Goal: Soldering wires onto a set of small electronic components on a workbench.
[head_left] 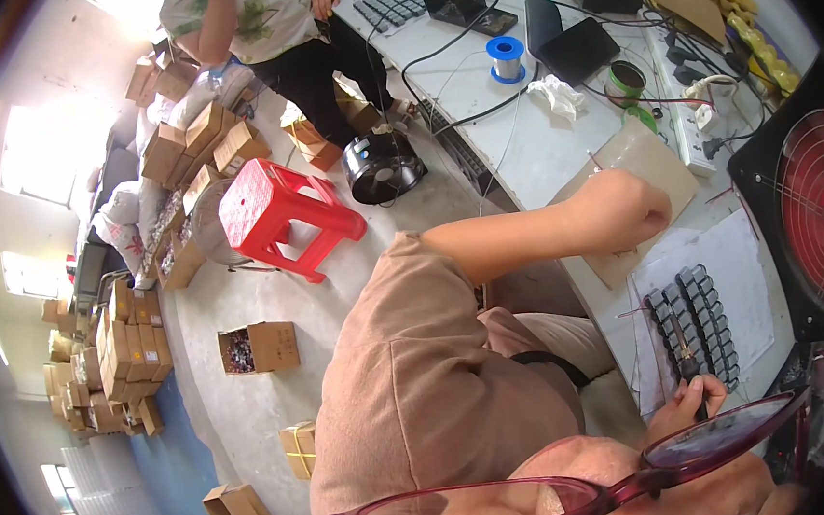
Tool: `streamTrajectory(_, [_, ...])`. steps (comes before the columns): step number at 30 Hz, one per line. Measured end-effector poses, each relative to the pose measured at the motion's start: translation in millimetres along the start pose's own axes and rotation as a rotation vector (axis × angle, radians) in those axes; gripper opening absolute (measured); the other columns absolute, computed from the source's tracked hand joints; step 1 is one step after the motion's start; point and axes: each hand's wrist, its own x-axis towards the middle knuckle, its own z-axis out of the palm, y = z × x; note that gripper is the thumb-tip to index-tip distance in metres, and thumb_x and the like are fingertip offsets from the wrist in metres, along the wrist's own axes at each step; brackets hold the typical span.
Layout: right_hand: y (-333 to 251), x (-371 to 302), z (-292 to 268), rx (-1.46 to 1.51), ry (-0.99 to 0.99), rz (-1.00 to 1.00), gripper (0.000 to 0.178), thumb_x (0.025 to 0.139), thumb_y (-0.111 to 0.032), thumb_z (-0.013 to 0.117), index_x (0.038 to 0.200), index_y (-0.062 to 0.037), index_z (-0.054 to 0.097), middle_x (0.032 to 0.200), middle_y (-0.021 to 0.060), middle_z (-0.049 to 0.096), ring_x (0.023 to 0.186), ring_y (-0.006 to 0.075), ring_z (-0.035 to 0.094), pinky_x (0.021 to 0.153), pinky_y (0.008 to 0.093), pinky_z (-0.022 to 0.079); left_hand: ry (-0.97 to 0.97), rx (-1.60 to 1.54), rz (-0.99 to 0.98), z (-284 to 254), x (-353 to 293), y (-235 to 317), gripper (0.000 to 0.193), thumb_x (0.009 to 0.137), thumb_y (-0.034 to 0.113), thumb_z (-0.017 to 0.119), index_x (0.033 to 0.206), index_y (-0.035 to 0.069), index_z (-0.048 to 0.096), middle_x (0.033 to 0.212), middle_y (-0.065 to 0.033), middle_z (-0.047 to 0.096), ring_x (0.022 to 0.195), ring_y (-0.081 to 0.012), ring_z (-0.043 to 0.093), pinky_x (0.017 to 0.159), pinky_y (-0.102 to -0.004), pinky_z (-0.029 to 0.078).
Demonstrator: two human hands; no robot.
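Grey blocks (713, 326): stood in close rows on white paper (752, 303) at the near end of the table (539, 151), right in front of the right hand, apparently packed tight to keep each piece steady.
Right hand (674, 414): closed round the dark handle of a thin tool (689, 367), pointing it in among the rows, likely held low and slanted for fine control.
Left hand (621, 207): curled into a fist over a brown mat (663, 155), well apart from the right, perhaps leaning for support; could not tell whether holding anything.
Black-framed fan (815, 216): loomed just beyond the paper, limiting room on that side.
Table clutter: ran on past the mat, with power strip (675, 92), blue spool (505, 47), crumpled tissue (557, 98) and looping black cables (405, 76) to steer clear of.
Floor (245, 411): held a red stool (263, 211) and cardboard boxes (125, 358).
Co-worker (262, 17): stood by the table's far end.
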Motion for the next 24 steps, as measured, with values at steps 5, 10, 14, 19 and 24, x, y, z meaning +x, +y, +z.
streamTrajectory(5, [-6.2, -0.8, 5.6, -0.002, -0.030, -0.017, 0.015, 0.084, -0.016, 0.056, 0.081, -0.0059, 0.046, 0.076, 0.0012, 0.040, 0.061, 0.0087, 0.033, 0.055, 0.0227, 0.028, 0.042, -0.035, 0.076, 1.6, -5.1, -3.8, 0.012, 0.076, 0.008, 0.060, 0.086, 0.005, 0.067, 0.081, -0.0103, 0.066, 0.073, -0.0269, 0.064, 0.068, -0.0344, 0.051])
streamTrajectory(10, [-5.9, 0.6, 4.6, -0.022, -0.041, -0.051, 0.014, 0.084, -0.016, 0.056, 0.081, -0.0058, 0.046, 0.075, 0.0011, 0.039, 0.062, 0.0087, 0.033, 0.056, 0.0227, 0.028, 0.049, -0.087, 0.098, 6.6, -4.0, -5.8, 0.015, 0.075, 0.002, 0.058, 0.087, 0.003, 0.066, 0.084, -0.0115, 0.065, 0.076, -0.0282, 0.064, 0.070, -0.0352, 0.051])
streamTrajectory(14, [-4.2, 1.0, 1.4, 0.003, -0.033, -0.005, 0.015, 0.084, -0.016, 0.056, 0.081, -0.0057, 0.045, 0.075, 0.0012, 0.038, 0.062, 0.0088, 0.033, 0.056, 0.0227, 0.029, 0.016, -0.083, 0.119, 5.8, -3.0, -6.0, 0.013, 0.074, 0.002, 0.058, 0.085, 0.003, 0.065, 0.083, -0.0106, 0.064, 0.076, -0.0282, 0.063, 0.070, -0.0356, 0.051])
streamTrajectory(19, [-1.2, 1.7, 0.0, 0.025, -0.064, -0.001, 0.016, 0.084, -0.016, 0.055, 0.081, -0.0049, 0.044, 0.074, 0.0019, 0.037, 0.062, 0.0090, 0.033, 0.057, 0.0230, 0.030, 0.041, 0.001, 0.102, -0.2, -8.4, -0.2, 0.009, 0.074, 0.006, 0.062, 0.082, 0.007, 0.066, 0.081, -0.0071, 0.064, 0.076, -0.0258, 0.063, 0.069, -0.0349, 0.050])
streamTrajectory(24, [-4.3, -1.5, 3.8, 0.061, -0.053, -0.001, 0.017, 0.084, -0.016, 0.056, 0.080, -0.0047, 0.044, 0.074, 0.0022, 0.037, 0.061, 0.0090, 0.033, 0.056, 0.0231, 0.030, 0.158, 0.073, 0.192, -0.9, -10.9, -0.7, 0.007, 0.074, 0.010, 0.066, 0.081, 0.010, 0.067, 0.078, -0.0038, 0.064, 0.077, -0.0236, 0.060, 0.068, -0.0336, 0.049])
